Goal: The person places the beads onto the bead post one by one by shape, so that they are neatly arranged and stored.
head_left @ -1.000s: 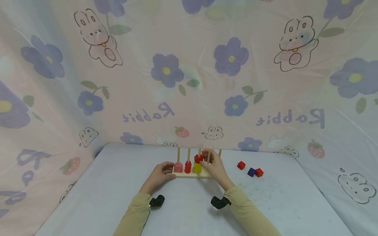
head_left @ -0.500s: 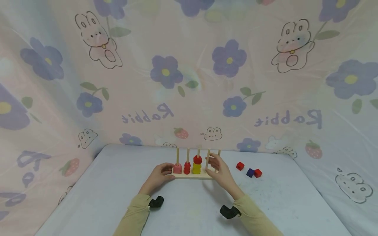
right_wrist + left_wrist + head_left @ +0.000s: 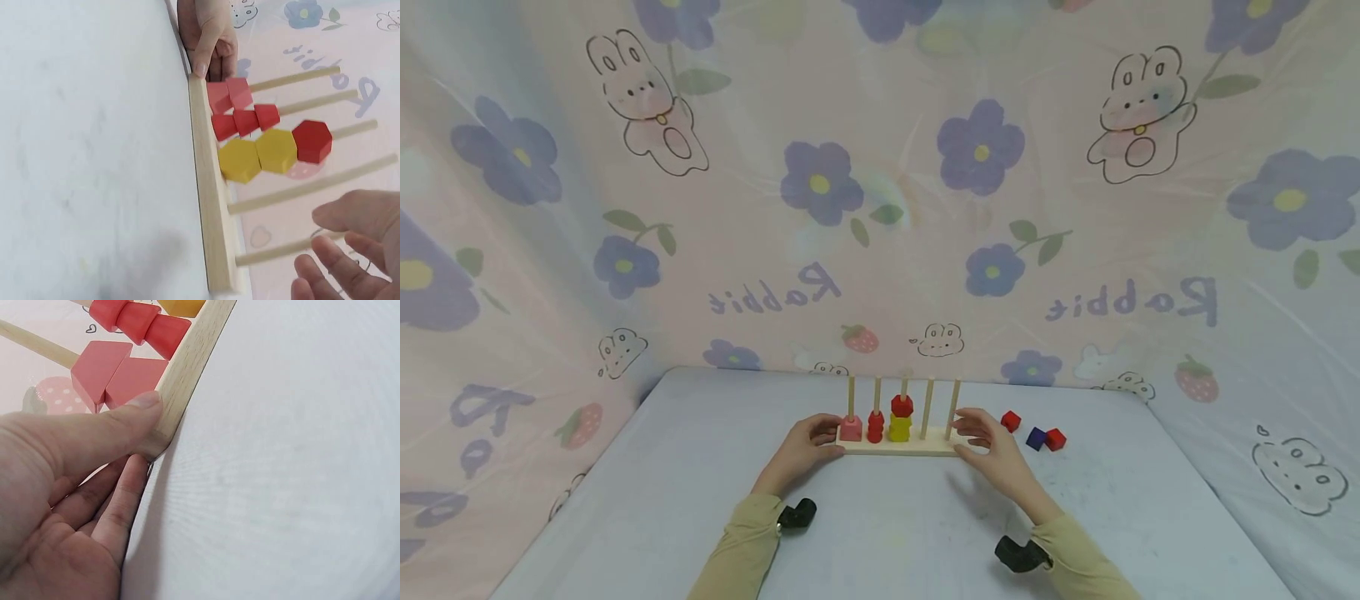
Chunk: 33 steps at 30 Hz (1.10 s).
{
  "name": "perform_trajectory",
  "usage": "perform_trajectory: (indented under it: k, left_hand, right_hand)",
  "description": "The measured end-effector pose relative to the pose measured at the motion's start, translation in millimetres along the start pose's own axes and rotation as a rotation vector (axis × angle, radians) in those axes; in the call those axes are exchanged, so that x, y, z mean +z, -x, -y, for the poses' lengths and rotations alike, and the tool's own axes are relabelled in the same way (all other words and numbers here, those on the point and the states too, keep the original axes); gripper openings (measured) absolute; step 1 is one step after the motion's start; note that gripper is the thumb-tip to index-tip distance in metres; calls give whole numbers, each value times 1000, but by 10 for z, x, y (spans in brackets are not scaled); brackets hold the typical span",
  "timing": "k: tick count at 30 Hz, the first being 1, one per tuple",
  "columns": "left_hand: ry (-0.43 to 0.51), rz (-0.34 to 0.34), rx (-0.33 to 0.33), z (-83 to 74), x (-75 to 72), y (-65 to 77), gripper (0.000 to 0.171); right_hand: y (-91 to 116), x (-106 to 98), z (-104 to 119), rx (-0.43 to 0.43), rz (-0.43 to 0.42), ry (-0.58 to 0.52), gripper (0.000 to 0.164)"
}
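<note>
A wooden peg stacker (image 3: 895,448) stands upright on the table, with several pegs in a row. My left hand (image 3: 801,450) holds its left end, the thumb lying on the base in the left wrist view. Pink blocks (image 3: 851,429) fill the leftmost peg, and red tapered blocks (image 3: 876,427) the second. On the third, a red hexagonal block (image 3: 312,142) tops two yellow hexagonal blocks (image 3: 275,150). The two pegs at the right carry nothing. Beside the rightmost peg is my right hand (image 3: 1000,457), holding nothing, its thumb and fingers spread apart in the right wrist view.
Right of the stacker lie three loose blocks: a red one (image 3: 1011,422) farther back, a dark blue one (image 3: 1037,439), and another red one (image 3: 1056,440) close beside it. A patterned cloth (image 3: 880,250) hangs behind the white table (image 3: 880,533).
My right hand has let go of the red hexagonal block, which sits lower on the third peg, against the yellow blocks. The hand has moved right to the stacker's end. My left hand stays put.
</note>
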<state>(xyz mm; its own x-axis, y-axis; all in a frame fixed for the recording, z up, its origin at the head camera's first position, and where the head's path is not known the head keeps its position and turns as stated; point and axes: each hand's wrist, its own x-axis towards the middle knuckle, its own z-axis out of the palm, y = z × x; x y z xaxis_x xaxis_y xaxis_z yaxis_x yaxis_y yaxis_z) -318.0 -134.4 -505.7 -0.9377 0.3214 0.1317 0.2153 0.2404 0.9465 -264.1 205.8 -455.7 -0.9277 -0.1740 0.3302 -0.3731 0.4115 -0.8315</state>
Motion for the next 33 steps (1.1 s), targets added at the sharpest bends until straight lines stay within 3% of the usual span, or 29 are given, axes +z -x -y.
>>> perform_trajectory:
  k: [4,13,21,33]
  left_hand:
    - [-13,7,-23,-12,-8,1,49]
    - [0,-5,1,-15,-6,-3,49]
    - [-11,13,-14,-360,-10,152,46]
    - [-4,22,-13,-376,-19,142,46]
  right_hand:
    - [64,-141,-71,-11,4,2,50]
    - [138,-533,-190,-13,-60,105,51]
    - [195,-867,-312,8,-110,232,49]
    - [218,-1090,-442,98,-124,324,44]
